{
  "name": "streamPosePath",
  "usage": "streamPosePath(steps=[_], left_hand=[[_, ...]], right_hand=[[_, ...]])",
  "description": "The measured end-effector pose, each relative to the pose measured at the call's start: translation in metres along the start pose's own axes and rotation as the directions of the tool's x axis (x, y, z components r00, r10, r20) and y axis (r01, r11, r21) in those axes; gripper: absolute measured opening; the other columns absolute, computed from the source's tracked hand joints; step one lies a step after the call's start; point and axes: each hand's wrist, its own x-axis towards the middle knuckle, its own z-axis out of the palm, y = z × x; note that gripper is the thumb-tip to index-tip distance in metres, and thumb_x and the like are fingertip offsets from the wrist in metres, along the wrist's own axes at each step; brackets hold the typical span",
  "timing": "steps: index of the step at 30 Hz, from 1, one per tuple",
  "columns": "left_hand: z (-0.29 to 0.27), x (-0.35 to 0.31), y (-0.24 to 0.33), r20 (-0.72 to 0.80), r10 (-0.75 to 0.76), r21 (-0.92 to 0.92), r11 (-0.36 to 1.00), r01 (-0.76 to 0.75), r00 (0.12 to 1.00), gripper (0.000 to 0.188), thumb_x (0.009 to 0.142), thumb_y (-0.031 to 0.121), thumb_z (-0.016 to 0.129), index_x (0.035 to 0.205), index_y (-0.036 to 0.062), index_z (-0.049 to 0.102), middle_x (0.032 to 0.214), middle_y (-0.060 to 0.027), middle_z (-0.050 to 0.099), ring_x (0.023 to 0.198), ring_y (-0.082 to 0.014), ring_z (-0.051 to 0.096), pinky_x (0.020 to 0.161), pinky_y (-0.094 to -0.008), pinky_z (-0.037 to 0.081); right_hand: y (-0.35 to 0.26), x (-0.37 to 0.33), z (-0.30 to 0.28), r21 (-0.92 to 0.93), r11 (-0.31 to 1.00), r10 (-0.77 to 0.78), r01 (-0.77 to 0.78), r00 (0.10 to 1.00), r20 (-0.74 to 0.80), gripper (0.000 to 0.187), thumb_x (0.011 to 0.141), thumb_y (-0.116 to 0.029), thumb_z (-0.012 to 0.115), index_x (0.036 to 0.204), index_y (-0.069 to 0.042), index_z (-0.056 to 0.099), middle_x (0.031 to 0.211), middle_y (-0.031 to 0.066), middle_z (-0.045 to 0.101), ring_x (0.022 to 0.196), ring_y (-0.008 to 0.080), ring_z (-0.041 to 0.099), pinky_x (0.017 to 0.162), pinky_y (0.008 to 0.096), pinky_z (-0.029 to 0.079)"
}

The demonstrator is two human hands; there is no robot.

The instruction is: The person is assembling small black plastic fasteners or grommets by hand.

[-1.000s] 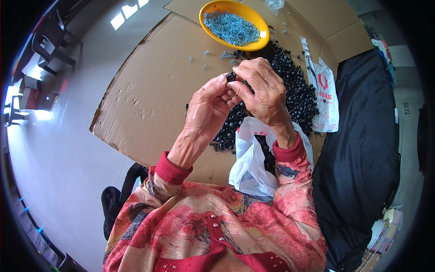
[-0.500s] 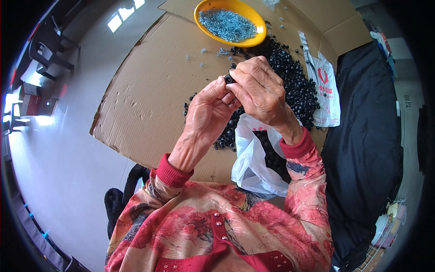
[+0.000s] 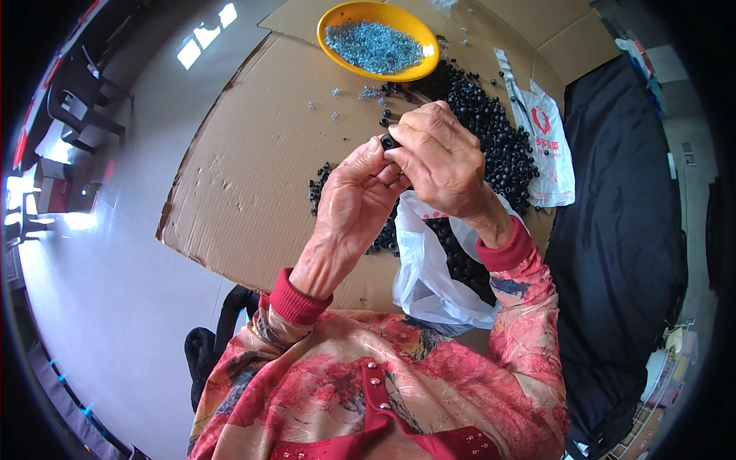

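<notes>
A small round black knob (image 3: 389, 142) with a hole in its face is pinched between the fingertips of both hands, above the cardboard. My left hand (image 3: 353, 188) grips it from the left with thumb and fingers, palm partly turned up. From the right, my right hand (image 3: 443, 157) closes thumb and forefinger on it; whether those fingers also hold a smaller piece is hidden. Beyond my right hand spreads a heap of similar black knobs (image 3: 494, 126). Under my right wrist, a white plastic bag (image 3: 420, 264) lies open with more black knobs inside.
A yellow bowl (image 3: 428, 42) of small bluish metal pieces (image 3: 372, 46), perhaps screws, stands at the far side. Several such pieces lie loose nearby. A flat white bag (image 3: 553, 153) lies right of the heap on the cardboard sheet (image 3: 238, 169). Black cloth (image 3: 613, 230) covers something at right.
Both hands keep their hold on the black knob, with only a slight shift of the fingers. The whole view has moved a little, and the bowl appears slightly further left.
</notes>
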Motion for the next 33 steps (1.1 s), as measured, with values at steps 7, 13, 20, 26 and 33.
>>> streamPosePath(steps=[7,13,20,26,33], left_hand=[[0.0,-0.002,0.007,0.052,0.065,0.138,0.988,-0.072,0.997,0.016,0.09,0.017,0.051,0.09,0.0024,0.056,0.081,-0.0039,0.059,0.076,-0.011,0.057,0.079,-0.0309,0.047],[0.001,-0.002,0.009,0.105,0.104,0.164,0.979,-0.121,0.989,0.017,0.089,0.017,0.054,0.09,0.0011,0.057,0.086,-0.0073,0.062,0.077,-0.0117,0.058,0.079,-0.0292,0.047],[0.003,-0.004,0.005,0.042,0.123,0.205,0.97,-0.129,0.992,0.015,0.088,0.016,0.054,0.09,0.0014,0.058,0.081,-0.0058,0.061,0.075,-0.0125,0.059,0.078,-0.0293,0.047],[0.005,-0.011,0.0,0.039,0.104,0.176,0.978,-0.109,0.994,0.013,0.088,0.015,0.055,0.089,0.0023,0.058,0.079,-0.0047,0.061,0.075,-0.0127,0.059,0.078,-0.0296,0.047],[0.004,-0.009,-0.002,0.073,0.08,0.29,0.952,-0.097,0.994,0.018,0.089,0.015,0.054,0.094,-0.0017,0.06,0.088,-0.0075,0.062,0.08,-0.0126,0.059,0.078,-0.0267,0.048]], right_hand=[[0.002,0.007,-0.008,0.049,0.999,0.011,-0.014,0.998,0.06,0.027,0.067,-0.006,0.069,0.09,0.002,0.057,0.084,0.0119,0.055,0.075,0.0248,0.056,0.071,0.0366,0.045],[0.002,0.012,-0.014,-0.013,1.0,0.024,-0.023,0.996,0.082,0.028,0.067,-0.008,0.07,0.089,0.003,0.057,0.084,0.0127,0.055,0.076,0.0251,0.055,0.071,0.037,0.044],[0.0,0.008,-0.015,-0.057,0.998,-0.034,0.042,0.99,0.138,0.027,0.065,-0.009,0.07,0.084,0.005,0.057,0.082,0.0137,0.053,0.076,0.0261,0.054,0.072,0.0381,0.043],[-0.004,0.0,-0.016,-0.043,0.996,-0.068,0.074,0.991,0.118,0.025,0.066,-0.008,0.069,0.084,0.005,0.057,0.08,0.013,0.052,0.075,0.0257,0.053,0.072,0.0398,0.043],[0.003,-0.003,-0.026,0.024,0.999,-0.031,0.028,0.99,0.136,0.022,0.067,-0.009,0.068,0.081,0.003,0.057,0.078,0.0115,0.052,0.072,0.0251,0.053,0.069,0.0378,0.044]])
